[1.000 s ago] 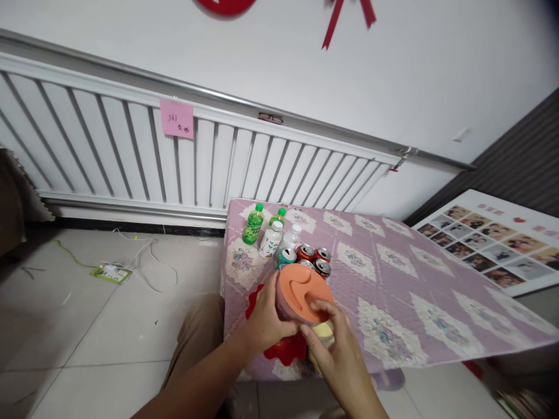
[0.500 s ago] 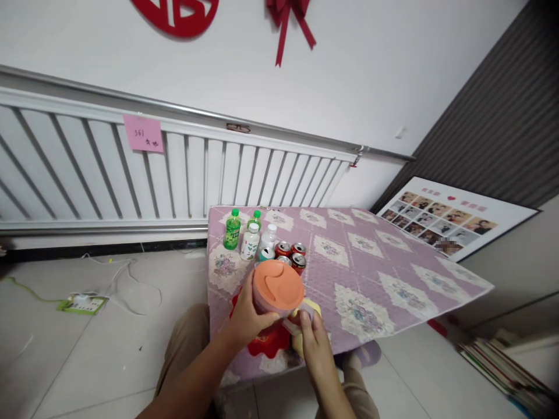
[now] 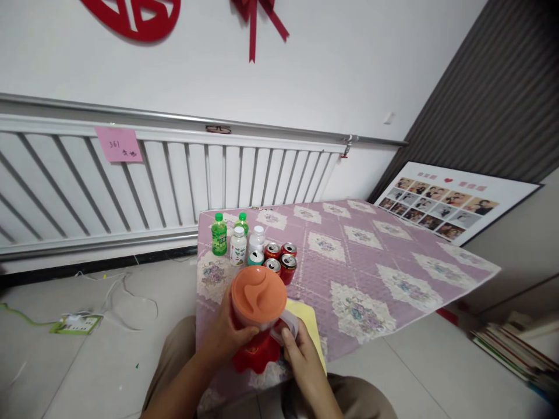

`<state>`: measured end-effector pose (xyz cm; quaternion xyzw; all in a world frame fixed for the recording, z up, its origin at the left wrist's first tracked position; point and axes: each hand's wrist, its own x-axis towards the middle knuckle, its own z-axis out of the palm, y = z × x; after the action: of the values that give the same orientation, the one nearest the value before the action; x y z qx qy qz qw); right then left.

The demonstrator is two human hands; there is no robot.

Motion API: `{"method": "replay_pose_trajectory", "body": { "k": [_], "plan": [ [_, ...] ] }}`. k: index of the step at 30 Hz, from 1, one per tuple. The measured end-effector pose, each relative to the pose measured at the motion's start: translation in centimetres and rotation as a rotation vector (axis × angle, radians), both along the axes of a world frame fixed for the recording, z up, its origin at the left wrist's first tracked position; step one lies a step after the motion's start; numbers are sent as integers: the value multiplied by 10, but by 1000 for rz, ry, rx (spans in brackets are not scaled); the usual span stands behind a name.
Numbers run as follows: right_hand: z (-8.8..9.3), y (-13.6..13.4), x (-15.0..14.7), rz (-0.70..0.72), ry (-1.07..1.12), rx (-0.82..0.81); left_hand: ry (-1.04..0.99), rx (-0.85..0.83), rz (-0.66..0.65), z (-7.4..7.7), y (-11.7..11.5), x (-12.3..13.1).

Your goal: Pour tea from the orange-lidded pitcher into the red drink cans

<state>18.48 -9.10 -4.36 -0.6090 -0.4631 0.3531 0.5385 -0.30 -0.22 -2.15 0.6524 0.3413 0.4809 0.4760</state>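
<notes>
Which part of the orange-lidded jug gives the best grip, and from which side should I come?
Probably the handle, from the right: it juts out on that side of the orange-lidded jug, and the right hand is on it. The jug is round and wide, so cupping it from the left as well, as the left hand does, should steady it.

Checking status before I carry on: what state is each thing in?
Orange-lidded pitcher: covered, held in both hands.
Left hand: curled around its side.
Right hand: gripping its handle.
Green-capped bottles: capped, upright.
White-capped bottles: capped, upright.
Teal can: upright, open.
Red cans: upright; openings too small to judge.
</notes>
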Motion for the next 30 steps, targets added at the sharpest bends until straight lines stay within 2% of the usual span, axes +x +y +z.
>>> {"method": "replay_pose_trajectory", "body": {
  "k": [7,10,14,21,23,25,30],
  "plan": [
    [-13,3,5,40,27,-5,16,-17,-12,1,-1,1],
    [-15,2,6,36,25,10,49,-48,53,-5,-7,1],
    [-20,3,8,46,72,8,89,-101,75,-15,-17,-6],
    [-21,1,8,52,97,14,152,-273,264,-18,-47,-24],
    [-22,-1,8,50,108,24,174,-269,235,-16,-58,-23],
    [-24,-2,7,56,109,28,192,-243,142,-14,-67,-17],
    [-35,-6,10,64,56,60,162,-202,-74,-5,-73,14]
  ]
}}
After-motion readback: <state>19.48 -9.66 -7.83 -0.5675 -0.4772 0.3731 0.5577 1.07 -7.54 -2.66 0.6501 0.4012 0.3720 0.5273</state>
